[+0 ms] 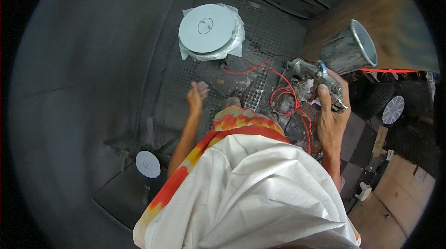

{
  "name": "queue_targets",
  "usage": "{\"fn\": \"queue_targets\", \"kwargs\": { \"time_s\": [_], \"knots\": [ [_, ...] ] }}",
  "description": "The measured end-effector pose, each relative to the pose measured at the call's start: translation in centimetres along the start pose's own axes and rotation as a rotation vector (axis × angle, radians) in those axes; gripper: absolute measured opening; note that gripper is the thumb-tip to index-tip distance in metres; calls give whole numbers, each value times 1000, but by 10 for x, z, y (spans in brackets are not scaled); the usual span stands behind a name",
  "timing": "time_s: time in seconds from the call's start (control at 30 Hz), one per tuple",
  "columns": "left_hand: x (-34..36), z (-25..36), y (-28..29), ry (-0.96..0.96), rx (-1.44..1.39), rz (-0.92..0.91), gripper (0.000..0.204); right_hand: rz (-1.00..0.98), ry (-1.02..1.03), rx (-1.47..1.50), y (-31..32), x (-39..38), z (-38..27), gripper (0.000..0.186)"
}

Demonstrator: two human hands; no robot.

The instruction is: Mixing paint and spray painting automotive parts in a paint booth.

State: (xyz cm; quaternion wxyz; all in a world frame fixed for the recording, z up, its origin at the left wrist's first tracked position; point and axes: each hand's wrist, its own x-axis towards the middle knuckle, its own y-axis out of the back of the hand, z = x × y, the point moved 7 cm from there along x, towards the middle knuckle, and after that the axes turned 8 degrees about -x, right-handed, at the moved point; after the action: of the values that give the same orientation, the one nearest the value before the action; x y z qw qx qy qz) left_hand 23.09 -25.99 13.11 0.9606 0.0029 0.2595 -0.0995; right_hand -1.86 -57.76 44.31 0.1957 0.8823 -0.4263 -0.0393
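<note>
My right hand (333, 109) is wrapped round a metal spray gun (304, 69), raised at the right. A grey metal cup (341, 51) with a wide round mouth sits tilted on the gun. My left hand (197, 93) is low in front of me and somewhat blurred, its fingers apart and nothing seen in them. Beyond it stands a round white disc (206, 28), lying flat on a support covered in crumpled pale wrapping (238, 35). Near the disc's middle is a ring mark with small bits in it.
A thin red hose (290, 89) loops over the gritty floor between the stand and my right arm. At the lower left is a smaller white disc (148, 164) on a stand. Dark walls rise left and behind. A tyre (377, 100) and a spoked wheel cover (393, 110) lie right, beside a brown panel (395, 21).
</note>
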Motion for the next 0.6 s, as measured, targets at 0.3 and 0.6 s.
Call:
{"fn": "queue_targets", "kwargs": {
  "time_s": [0.3, 0.6],
  "knots": [
    [-39, 72, -73, -222, -117, -10, 67, -70, 19, -28, 4, -16, 0, 30],
    [-54, -52, -86, 176, -71, -214, 71, -203, -108, 127, -14, -20, 9, 31]
  ]
}}
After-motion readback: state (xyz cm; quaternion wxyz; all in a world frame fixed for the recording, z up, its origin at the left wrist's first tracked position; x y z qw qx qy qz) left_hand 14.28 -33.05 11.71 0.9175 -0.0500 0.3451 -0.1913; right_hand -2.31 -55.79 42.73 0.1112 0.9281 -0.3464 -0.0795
